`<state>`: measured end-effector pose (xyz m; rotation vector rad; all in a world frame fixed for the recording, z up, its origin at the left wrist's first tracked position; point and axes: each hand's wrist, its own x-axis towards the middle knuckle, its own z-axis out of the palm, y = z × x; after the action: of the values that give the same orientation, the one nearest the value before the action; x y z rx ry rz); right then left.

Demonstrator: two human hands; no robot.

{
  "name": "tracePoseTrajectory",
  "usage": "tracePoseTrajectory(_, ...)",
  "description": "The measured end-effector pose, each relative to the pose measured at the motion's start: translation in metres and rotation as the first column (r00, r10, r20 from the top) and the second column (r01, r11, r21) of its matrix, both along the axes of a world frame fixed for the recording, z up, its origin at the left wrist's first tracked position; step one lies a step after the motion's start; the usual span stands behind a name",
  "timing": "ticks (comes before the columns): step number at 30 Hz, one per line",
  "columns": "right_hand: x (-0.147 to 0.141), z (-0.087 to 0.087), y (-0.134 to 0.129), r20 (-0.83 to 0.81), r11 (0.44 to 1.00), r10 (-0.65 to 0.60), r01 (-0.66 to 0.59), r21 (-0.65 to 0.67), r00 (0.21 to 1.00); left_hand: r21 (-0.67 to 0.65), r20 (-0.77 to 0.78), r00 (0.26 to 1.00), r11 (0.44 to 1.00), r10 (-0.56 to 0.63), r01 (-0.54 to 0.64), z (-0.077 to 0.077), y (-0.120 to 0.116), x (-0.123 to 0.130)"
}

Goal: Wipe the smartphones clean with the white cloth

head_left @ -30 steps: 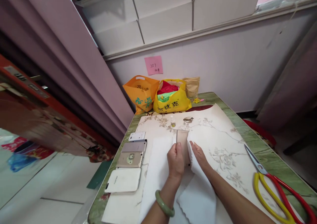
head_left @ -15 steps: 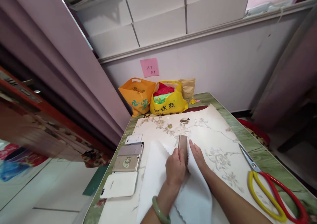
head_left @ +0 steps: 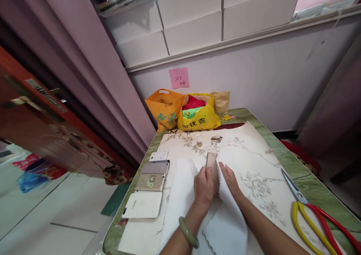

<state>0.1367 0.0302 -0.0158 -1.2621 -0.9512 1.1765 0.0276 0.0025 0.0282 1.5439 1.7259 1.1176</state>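
Observation:
My left hand (head_left: 204,187), with a green bangle on its wrist, grips a thin gold-brown phone (head_left: 212,161) stood on edge. My right hand (head_left: 230,178) is at the phone's right side, its fingers stretched along a white cloth (head_left: 225,217) with a zigzag-cut edge, the cloth between palm and phone. The thumb side is partly hidden. The cloth spreads under both forearms. To the left lie a white phone (head_left: 143,205), a gold phone with a ring holder (head_left: 150,182), a grey-mauve phone (head_left: 154,167) and a small white phone (head_left: 158,156).
Large scissors (head_left: 303,202) with red and yellow handles lie at the right. A small bottle (head_left: 199,140) and glasses (head_left: 216,138) are farther back. An orange bag (head_left: 165,110), a yellow bag (head_left: 199,121) and a brown pouch (head_left: 221,101) stand against the wall.
The view has turned slightly left, so everything sits farther right in it. The phone has tilted a little between my hands, and the cloth remains against its right side.

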Motion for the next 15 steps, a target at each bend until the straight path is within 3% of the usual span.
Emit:
tracePoseTrajectory(6, -0.003, -0.007, 0.003, 0.066, 0.994, -0.020, 0.012, 0.113, 0.998, 0.005, -0.104, 0.994, 1.000, 0.017, -0.017, 0.014, 0.023, 0.006)
tracePoseTrajectory(11, 0.003, -0.002, 0.005, 0.001, 0.998, -0.065, 0.064, 0.028, 0.998, -0.045, -0.232, 0.968, 0.995, -0.098, 0.090, 0.010, -0.001, 0.003)
tracePoseTrajectory(15, 0.008, 0.003, 0.006, -0.079, 0.998, -0.051, 0.049, -0.027, 0.996, -0.061, -0.186, 0.970, 0.987, -0.155, 0.146, -0.001, -0.023, -0.005)
